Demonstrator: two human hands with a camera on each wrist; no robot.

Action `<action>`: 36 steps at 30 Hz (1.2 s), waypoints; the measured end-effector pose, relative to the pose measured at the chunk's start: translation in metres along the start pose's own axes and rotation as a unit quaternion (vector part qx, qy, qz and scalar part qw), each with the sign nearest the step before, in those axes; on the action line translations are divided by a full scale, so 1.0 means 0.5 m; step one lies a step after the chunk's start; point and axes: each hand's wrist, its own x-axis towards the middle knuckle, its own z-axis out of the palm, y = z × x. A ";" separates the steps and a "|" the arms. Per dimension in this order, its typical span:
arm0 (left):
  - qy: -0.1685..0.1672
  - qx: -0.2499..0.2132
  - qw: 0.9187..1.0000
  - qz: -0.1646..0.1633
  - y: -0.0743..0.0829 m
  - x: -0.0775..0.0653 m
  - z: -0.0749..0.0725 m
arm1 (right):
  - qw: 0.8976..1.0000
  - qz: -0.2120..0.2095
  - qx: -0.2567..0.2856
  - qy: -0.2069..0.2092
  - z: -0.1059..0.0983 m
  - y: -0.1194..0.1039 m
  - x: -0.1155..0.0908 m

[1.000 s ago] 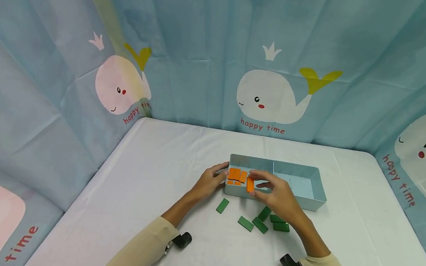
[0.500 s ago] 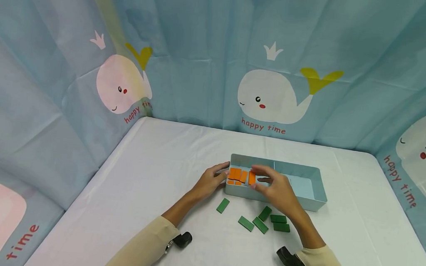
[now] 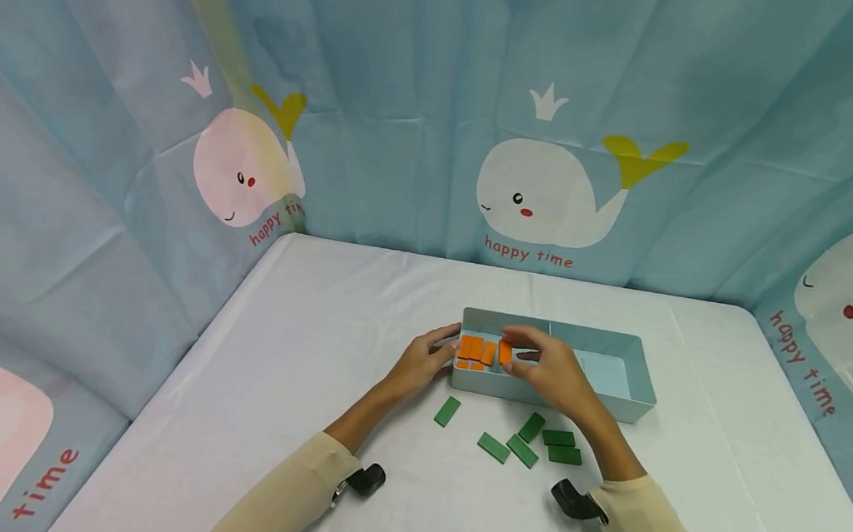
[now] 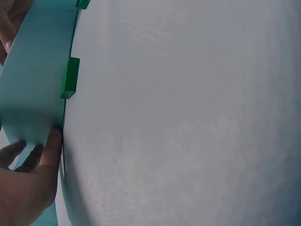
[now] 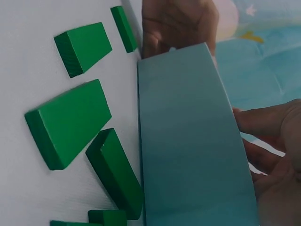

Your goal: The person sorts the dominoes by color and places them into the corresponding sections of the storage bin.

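Note:
My right hand [image 3: 556, 376] reaches over the front of a pale blue two-compartment box [image 3: 536, 397], index finger and thumb pinching an upright orange block [image 3: 505, 353] at its ends. Several other orange blocks [image 3: 472, 348] stand together at the left of that same compartment. At the box's left end my left hand [image 3: 416, 364] rests its fingers against the outer wall. The left wrist view shows these fingers [image 4: 52, 148] touching the wall low down. From the right wrist, the box's front wall [image 5: 193, 141] hides the orange blocks.
Several green blocks [image 3: 522, 451] lie loose on the white cloth in front of the box, with one green block [image 3: 448, 411] off to the left. The right compartment [image 3: 606, 374] lies behind a thin divider. A whale-print curtain [image 3: 403, 181] borders the table.
My right hand has moved back and lowered the orange block from above the front rim into the left compartment, beside the others. The left hand and box have stayed put.

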 end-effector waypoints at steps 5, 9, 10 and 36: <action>-0.002 -0.002 1.000 -0.001 0.001 -0.001 0.000 | 1.000 0.011 -0.008 -0.017 -0.003 0.000 0.006; 0.001 0.003 1.000 0.000 0.003 -0.002 0.000 | 0.999 0.023 -0.016 -0.031 -0.007 -0.002 0.012; 0.003 0.007 1.000 0.000 0.004 -0.002 0.000 | 0.999 0.026 -0.018 -0.034 -0.008 -0.003 0.014; 0.004 -0.023 1.000 -0.013 0.003 -0.003 0.005 | 0.988 0.055 -0.067 -0.127 -0.021 -0.007 0.059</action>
